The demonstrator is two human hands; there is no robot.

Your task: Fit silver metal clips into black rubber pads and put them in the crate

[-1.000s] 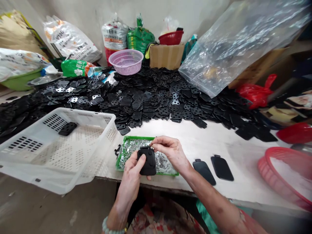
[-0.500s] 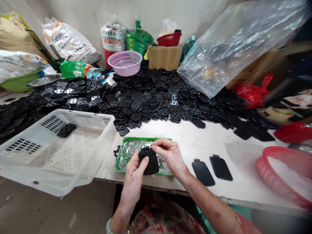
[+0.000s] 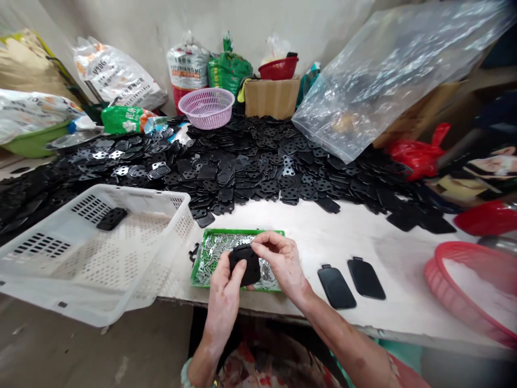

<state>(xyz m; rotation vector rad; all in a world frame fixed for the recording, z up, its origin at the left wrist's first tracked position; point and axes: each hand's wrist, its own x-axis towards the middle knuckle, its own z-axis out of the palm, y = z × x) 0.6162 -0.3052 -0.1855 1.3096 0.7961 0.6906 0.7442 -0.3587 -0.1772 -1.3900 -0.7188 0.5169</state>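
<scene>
My left hand (image 3: 226, 285) grips a black plastic plate (image 3: 251, 269), thumb across its face, above a shallow green tray (image 3: 242, 231). Small silvery metal pins (image 3: 214, 256) fill the tray. At the plate's upper right corner, by its hinge-like edge, the fingertips of my right hand (image 3: 283, 261) are pinched together. Whatever lies between them is too small to make out. To the right, two black tabbed plates, a nearer one (image 3: 337, 287) and a farther one (image 3: 367, 277), lie flat on the table.
A white perforated basket (image 3: 169, 258) with a black piece (image 3: 112, 219) inside stands on the left. Behind spreads a large heap of black plates (image 3: 250, 167). A pink basket (image 3: 436, 291) sits at the right, a clear plastic bag (image 3: 363, 102) at the back right.
The held plate has tipped slightly, so its lower end shows shorter. My right hand stays pinched at its upper corner; little else differs beyond a small camera shift.
</scene>
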